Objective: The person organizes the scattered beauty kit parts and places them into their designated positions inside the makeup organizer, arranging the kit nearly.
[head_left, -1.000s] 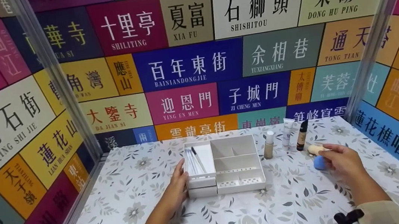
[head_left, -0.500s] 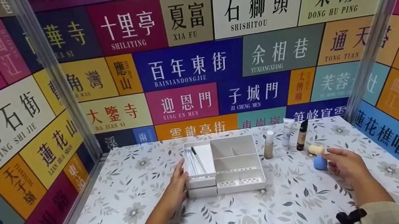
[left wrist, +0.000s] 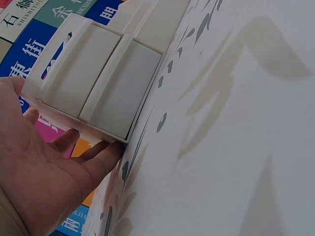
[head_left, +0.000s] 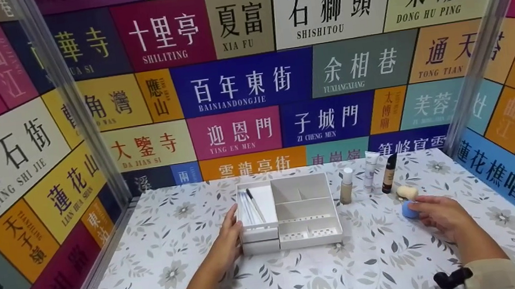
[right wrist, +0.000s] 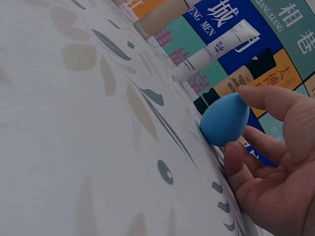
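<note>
A white organizer [head_left: 311, 242] stands on the patterned table, with pens and thin sticks in its upper left tray. My left hand [head_left: 226, 240] rests against its left side, fingers fairly straight; the left wrist view shows the fingertips on the side wall beside two drawers [left wrist: 120, 88]. At the right, my right hand [head_left: 442, 215] has finger and thumb around a blue teardrop sponge [head_left: 409, 209]. In the right wrist view one fingertip touches the pointed tip of the sponge [right wrist: 224, 120], which appears to touch the table. A cream sponge [head_left: 407, 192] lies just behind it.
Right of the organizer stand a beige bottle with a white cap [head_left: 346, 186], a white tube [head_left: 370, 170] and a black-capped tan tube [head_left: 389, 175]. Sign-patterned walls [head_left: 241, 83] with metal posts [head_left: 83, 106] border the table.
My right hand has left the cream sponge, drawn back a little to the right, then come in on the blue sponge. My left hand has stayed at the organizer.
</note>
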`<state>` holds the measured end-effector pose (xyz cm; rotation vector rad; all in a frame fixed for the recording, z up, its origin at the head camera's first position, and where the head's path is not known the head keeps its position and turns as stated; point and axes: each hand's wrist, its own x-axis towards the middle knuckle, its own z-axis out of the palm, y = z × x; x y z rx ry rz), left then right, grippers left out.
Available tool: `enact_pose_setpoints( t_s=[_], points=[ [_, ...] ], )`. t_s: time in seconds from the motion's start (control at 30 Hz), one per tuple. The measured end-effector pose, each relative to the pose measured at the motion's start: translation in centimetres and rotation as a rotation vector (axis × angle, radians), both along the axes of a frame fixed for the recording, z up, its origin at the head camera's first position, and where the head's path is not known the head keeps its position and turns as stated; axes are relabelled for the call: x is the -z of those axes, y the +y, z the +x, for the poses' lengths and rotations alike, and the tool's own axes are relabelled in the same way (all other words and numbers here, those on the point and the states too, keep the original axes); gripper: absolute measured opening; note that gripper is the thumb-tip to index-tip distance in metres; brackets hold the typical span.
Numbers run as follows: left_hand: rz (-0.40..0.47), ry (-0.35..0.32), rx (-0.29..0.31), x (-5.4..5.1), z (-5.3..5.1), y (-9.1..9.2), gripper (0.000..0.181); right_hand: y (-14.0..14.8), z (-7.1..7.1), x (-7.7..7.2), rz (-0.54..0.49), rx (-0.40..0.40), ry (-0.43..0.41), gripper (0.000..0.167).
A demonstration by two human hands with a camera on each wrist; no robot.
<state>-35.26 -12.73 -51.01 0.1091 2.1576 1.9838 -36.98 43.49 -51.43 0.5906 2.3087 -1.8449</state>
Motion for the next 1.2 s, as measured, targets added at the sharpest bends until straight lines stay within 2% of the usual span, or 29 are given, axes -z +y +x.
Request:
enact_pose_setpoints(
  t_s=[0.23, 0.4, 0.7, 0.97, 1.2],
  points=[
    [0.006, -0.004, 0.010, 0.0, -0.2, 0.0, 0.064, -0.3, -0.1, 0.1, 0.128, -0.008, -0.019, 0.093],
    [0.016, 0.005, 0.022, 0.0, -0.1, -0.2, 0.064, -0.4, -0.1, 0.2, 0.156, -0.003, -0.018, 0.094],
    [0.032, 0.002, 0.017, 0.0, -0.1, -0.1, 0.063, -1.8, -0.2, -0.6, 0.096, 0.009, -0.028, 0.092],
    [0.004, 0.006, 0.001, 0.0, -0.1, 0.0, 0.064, -4.2, 0.1, -1.8, -0.035, -0.064, 0.037, 0.084],
    [0.007, -0.003, -0.008, 0.0, -0.1, 0.1, 0.063, -6.4, 0.4, -2.5, -0.065, -0.118, 0.089, 0.079]
  ],
)
